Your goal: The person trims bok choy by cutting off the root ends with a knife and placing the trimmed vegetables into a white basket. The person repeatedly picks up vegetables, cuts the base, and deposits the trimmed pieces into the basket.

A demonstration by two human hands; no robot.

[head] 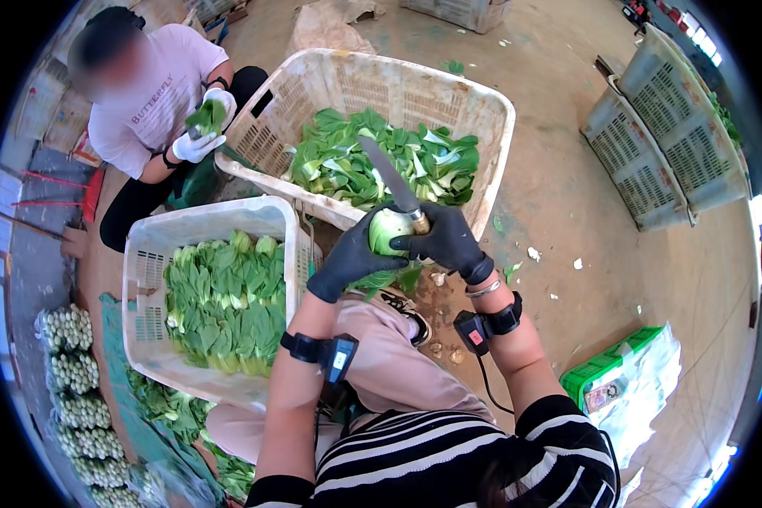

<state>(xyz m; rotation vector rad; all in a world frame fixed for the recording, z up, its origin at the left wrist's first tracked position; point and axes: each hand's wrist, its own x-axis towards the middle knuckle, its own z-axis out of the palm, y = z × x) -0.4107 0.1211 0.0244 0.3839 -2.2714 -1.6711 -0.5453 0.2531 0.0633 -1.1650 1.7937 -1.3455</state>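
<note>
In my black-gloved left hand [354, 255] lies a leafy green vegetable [387, 230], apparently a bok choy, its pale rounded base facing up and its leaves hanging toward my knees. My right hand [443, 236], gloved in black too, grips a knife [388, 174] by its wooden handle, the broad blade slanting up and away to the left. The right thumb presses against the vegetable's side. Beyond both hands stands a large white plastic crate [413, 70] holding loose green leaves [381, 152]. The hands are close to its near rim.
To my left, another white crate [289, 254] holds bok choy [225, 298] in rows. A co-worker [152, 95] in white gloves sits behind it, holding greens. Stacked crates [667, 127] stand at right. A green basket [609, 362] with plastic film and bagged vegetables [79, 374] are on the floor.
</note>
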